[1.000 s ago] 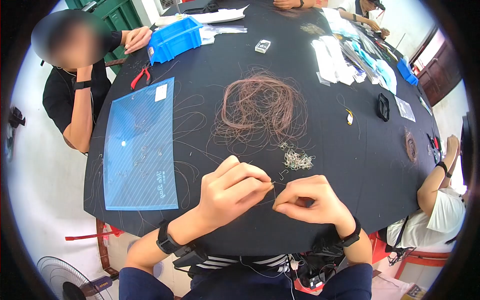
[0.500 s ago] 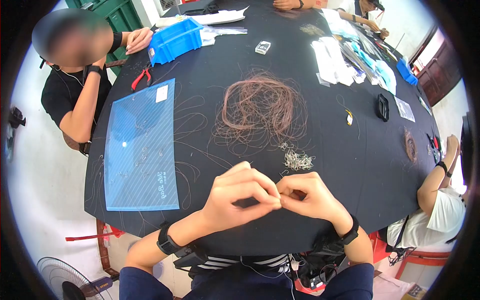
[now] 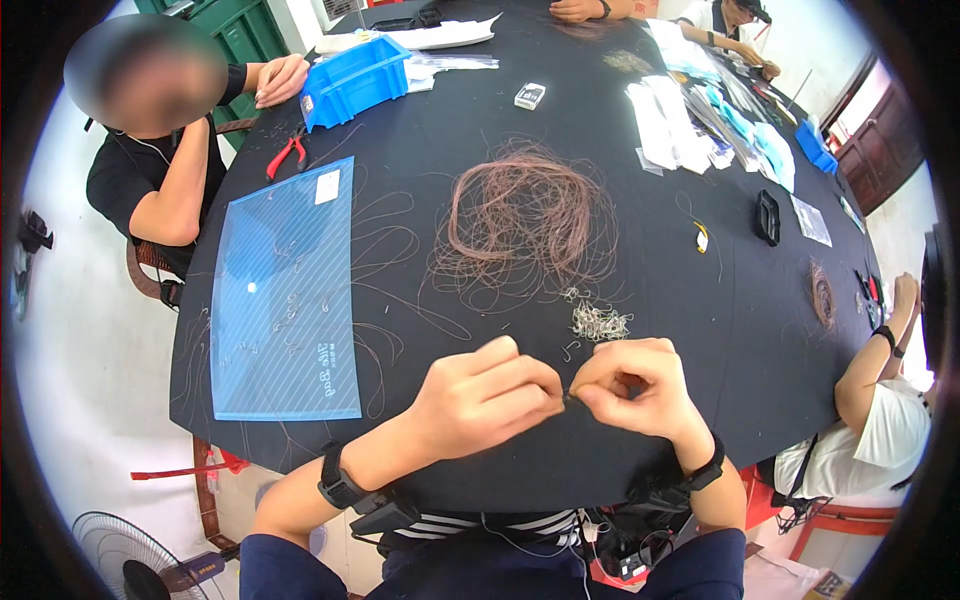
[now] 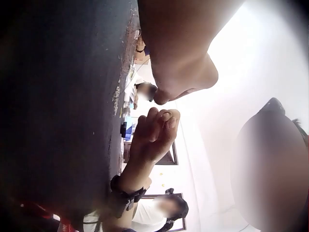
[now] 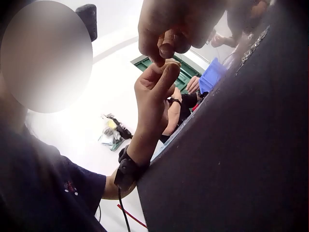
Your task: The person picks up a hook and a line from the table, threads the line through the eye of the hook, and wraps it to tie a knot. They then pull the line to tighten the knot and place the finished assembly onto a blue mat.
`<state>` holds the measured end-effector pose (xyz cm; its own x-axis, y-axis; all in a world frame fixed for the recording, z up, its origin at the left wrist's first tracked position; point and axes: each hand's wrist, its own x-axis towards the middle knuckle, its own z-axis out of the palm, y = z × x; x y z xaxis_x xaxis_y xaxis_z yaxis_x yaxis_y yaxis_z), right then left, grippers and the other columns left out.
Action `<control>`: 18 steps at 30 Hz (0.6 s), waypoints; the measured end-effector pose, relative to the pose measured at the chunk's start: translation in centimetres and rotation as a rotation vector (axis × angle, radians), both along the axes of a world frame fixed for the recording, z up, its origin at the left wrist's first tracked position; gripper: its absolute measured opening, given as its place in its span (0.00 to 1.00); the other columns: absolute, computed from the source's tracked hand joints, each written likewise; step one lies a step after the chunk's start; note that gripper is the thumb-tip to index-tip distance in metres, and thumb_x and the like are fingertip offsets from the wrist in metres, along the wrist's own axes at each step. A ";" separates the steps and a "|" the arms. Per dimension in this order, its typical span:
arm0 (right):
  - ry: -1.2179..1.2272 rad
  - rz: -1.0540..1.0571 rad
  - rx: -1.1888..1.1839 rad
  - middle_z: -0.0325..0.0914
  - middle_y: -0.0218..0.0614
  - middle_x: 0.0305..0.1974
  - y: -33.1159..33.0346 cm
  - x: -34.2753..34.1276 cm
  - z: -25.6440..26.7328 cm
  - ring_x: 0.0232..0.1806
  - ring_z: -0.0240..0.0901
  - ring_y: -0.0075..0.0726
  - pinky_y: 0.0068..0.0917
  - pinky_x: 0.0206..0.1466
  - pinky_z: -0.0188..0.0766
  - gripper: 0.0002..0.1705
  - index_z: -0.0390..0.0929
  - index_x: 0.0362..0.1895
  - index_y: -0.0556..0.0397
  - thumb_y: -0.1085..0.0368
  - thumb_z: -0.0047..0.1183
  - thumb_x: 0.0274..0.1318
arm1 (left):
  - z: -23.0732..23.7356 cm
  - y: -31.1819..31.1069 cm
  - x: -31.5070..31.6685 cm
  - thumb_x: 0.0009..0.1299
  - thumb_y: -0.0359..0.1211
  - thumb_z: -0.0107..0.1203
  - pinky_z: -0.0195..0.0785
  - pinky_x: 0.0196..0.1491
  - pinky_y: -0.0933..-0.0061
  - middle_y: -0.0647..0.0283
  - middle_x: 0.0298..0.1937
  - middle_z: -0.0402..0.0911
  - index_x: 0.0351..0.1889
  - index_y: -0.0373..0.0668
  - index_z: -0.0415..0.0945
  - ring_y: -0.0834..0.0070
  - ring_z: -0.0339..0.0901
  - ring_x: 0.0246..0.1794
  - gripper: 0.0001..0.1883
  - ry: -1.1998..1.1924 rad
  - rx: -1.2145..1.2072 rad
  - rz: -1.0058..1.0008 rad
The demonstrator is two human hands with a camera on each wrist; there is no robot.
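Low over the near part of the table, my left hand (image 3: 490, 395) pinches a tiny fish hook (image 5: 179, 62) between thumb and forefinger, with only its tip showing. My right hand (image 3: 645, 390) faces it, its thumb and forefinger pinching thin fishing line; the line itself is mostly hidden by the fingers. The two sets of fingertips are almost together. Just beyond the right hand lies a pile of silver fish hooks (image 3: 600, 322), with a loose hook (image 3: 571, 351) nearer the fingers. A tangled coil of brown line (image 3: 525, 215) spreads behind the pile.
Left of my hands lies a blue file bag (image 3: 285, 300) with several hooks and trailing lines on it. Red-handled pliers (image 3: 287, 158) and a blue bin (image 3: 355, 85) are farther back. A small white box (image 3: 530, 96) stands beyond the coil. Other people sit around the table.
My hands were apart with line between them, came together, and are now slightly parted at the fingertips. The right hand has shifted a little right. The person at left has moved an arm.
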<state>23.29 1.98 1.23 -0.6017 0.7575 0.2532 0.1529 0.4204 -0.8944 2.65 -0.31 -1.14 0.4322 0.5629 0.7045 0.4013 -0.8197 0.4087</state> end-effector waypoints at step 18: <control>-0.072 0.145 -0.001 0.72 0.29 0.19 -0.2 -0.6 0.0 0.15 0.60 0.19 0.21 0.18 0.56 0.04 0.79 0.30 0.54 0.72 0.59 0.46 | 0.0 0.2 -0.1 0.47 0.23 0.66 0.56 0.23 0.80 0.70 0.30 0.80 0.23 0.45 0.75 0.79 0.65 0.22 0.11 -0.095 -0.081 0.146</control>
